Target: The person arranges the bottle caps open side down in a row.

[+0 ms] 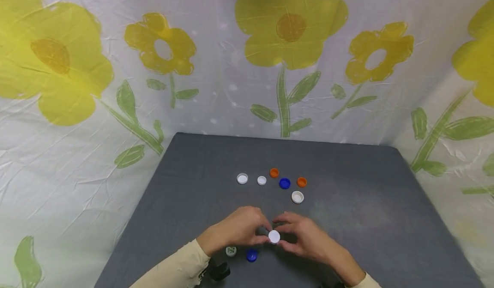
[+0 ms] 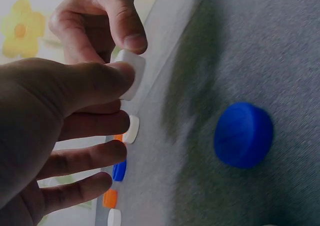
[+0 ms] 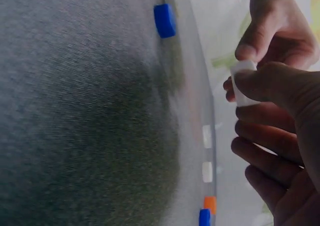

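Note:
A white bottle cap is held above the grey table between both hands, its flat top turned up in the head view. My left hand pinches it from the left, thumb across its side in the left wrist view, the other fingers spread. From the right, my right hand pinches the same cap, its thumb lying over the side. Below the left hand, a blue cap lies on the table, beside a pale cap with a green pattern.
Farther back on the grey table lie two white caps, one at the left, two orange caps, one at the right, a blue cap and a larger white cap. A flowered curtain surrounds the table.

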The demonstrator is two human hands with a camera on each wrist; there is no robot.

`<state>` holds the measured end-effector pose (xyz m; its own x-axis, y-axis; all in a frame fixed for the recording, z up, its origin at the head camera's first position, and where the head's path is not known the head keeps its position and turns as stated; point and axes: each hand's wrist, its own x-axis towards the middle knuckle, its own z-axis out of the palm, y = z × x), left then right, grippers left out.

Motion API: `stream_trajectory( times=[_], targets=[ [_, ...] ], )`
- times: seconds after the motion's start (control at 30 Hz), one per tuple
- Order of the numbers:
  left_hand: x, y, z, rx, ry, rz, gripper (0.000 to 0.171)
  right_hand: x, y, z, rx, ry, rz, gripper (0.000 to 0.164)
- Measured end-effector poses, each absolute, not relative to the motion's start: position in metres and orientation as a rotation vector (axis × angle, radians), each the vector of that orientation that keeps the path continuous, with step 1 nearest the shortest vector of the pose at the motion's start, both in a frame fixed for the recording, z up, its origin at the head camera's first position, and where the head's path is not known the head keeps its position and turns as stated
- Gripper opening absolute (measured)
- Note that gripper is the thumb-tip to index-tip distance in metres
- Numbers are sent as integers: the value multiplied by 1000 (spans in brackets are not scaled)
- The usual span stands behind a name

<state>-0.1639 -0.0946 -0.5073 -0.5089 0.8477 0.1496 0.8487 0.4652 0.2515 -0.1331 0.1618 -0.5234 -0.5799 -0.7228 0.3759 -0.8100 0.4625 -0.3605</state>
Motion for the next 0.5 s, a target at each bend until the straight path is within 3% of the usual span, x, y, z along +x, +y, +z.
stream_trajectory(
  times=[0.5],
  targets=[
    [-147, -85, -521, -1652, -2676, -188, 17, -118, 160, -543, 1429, -2651, 870, 20]
  ],
)
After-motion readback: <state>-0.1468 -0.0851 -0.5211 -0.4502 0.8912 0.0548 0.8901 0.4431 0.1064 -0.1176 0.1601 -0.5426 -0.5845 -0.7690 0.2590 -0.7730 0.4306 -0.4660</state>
